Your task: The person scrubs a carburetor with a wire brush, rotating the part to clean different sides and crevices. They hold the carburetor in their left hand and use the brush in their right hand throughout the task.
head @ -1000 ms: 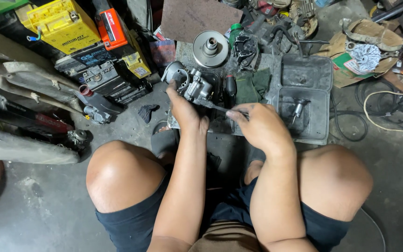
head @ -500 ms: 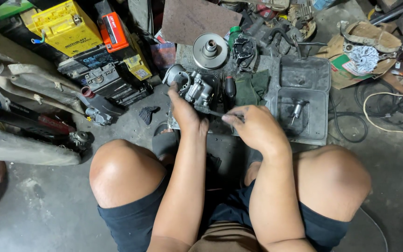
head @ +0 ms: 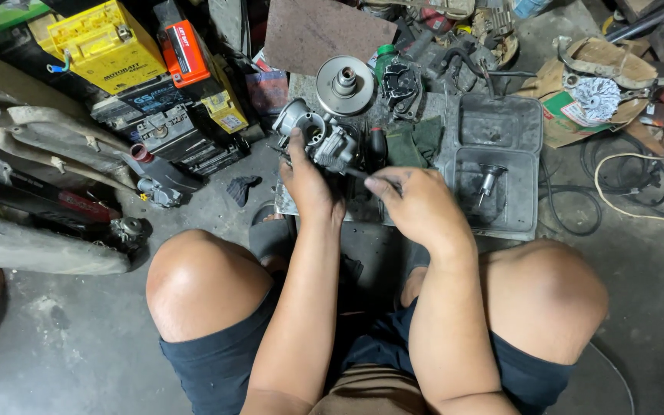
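Since the earlier frame the right hand (head: pixel 416 207) has drawn slightly back and lower, while the carburetor (head: pixel 324 142) has barely shifted. The carburetor sits on the floor mat, gripped from below by the left hand (head: pixel 307 180), whose fingers (head: pixel 295 140) are clenched around its body. Judging by the bare parts around it, the unit looks partly stripped, with work on its body unfinished. The right-hand fingers pinch a thin dark tool (head: pixel 356 174), its tip pointing at the carburetor just beyond them. Both forearms reach forward between bent knees, wrists low. Right of the fingers lies a grey tray (head: pixel 528 127) holding a small metal part (head: pixel 489 180); beyond them, a round pulley (head: pixel 345 83).
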